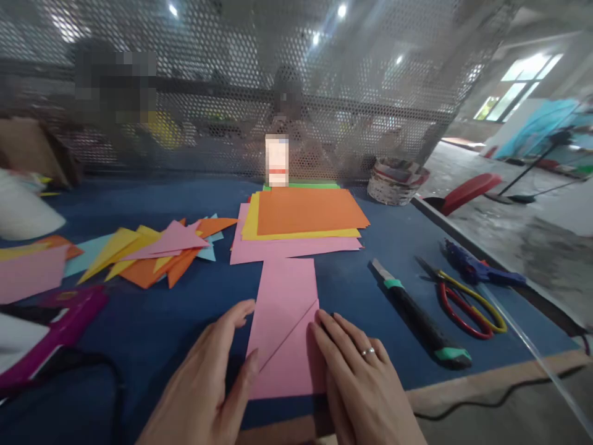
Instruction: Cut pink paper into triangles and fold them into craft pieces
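Observation:
A pink sheet of paper (287,296) lies on the blue tabletop in front of me. Across its lower half runs a diagonal line; whether this is a fold edge or a cut, I cannot tell. My left hand (208,364) is at the sheet's left edge, thumb and fingers apart, with nothing between them. Along the right edge rests my right hand (356,364), its fingers stretched out against the paper and a ring on one finger. Just beyond the sheet sits a stack of coloured paper (310,213), orange on top.
Folded or cut paper pieces (162,250) lie at left, near a purple device (74,324) with a cord. To the right are a utility knife (417,312), scissors (467,306) and a blue glue gun (482,266). A woven basket (393,182) stands before the mesh panel (208,80).

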The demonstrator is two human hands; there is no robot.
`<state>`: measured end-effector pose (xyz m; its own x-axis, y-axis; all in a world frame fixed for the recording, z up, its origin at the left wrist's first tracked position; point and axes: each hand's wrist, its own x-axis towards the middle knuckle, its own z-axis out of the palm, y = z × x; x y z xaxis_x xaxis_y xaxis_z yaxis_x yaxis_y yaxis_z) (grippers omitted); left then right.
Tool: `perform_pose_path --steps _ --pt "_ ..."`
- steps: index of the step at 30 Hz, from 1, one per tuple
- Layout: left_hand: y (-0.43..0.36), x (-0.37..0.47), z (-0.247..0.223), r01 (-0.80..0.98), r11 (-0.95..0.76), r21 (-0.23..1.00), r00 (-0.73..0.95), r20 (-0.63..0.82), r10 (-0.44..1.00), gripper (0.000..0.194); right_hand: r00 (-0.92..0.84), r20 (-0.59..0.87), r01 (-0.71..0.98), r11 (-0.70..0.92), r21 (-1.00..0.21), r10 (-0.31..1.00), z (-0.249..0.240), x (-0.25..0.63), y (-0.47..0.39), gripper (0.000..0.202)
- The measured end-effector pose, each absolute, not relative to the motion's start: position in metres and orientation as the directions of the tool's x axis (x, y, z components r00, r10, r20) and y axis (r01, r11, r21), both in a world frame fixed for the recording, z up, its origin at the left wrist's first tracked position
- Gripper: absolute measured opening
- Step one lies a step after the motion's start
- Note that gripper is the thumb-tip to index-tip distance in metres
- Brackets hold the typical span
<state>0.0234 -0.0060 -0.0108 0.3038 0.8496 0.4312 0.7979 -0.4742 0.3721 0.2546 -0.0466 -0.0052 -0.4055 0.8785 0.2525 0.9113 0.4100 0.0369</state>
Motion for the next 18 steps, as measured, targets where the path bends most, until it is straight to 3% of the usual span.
perform_pose_path --steps 6,13,18 --pt "-0.005 0.044 -0.015 0.780 -0.541 0.315 0.383 0.445 0.810 0.051 -0.338 0.385 0.922 0.385 -0.049 0.859 -0.021 0.256 -0.045 0.062" --pt "-0.008 0.057 -0.015 0.719 -0.651 0.242 0.493 0.483 0.723 0.044 -0.432 0.256 0.894 0.449 -0.009 0.865 -0.004 0.253 -0.036 0.056" --pt "-0.017 0.044 -0.017 0.723 -0.675 0.146 0.524 0.521 0.674 0.043 -0.477 0.109 0.865 0.487 -0.116 0.872 0.007 0.245 -0.028 0.062"
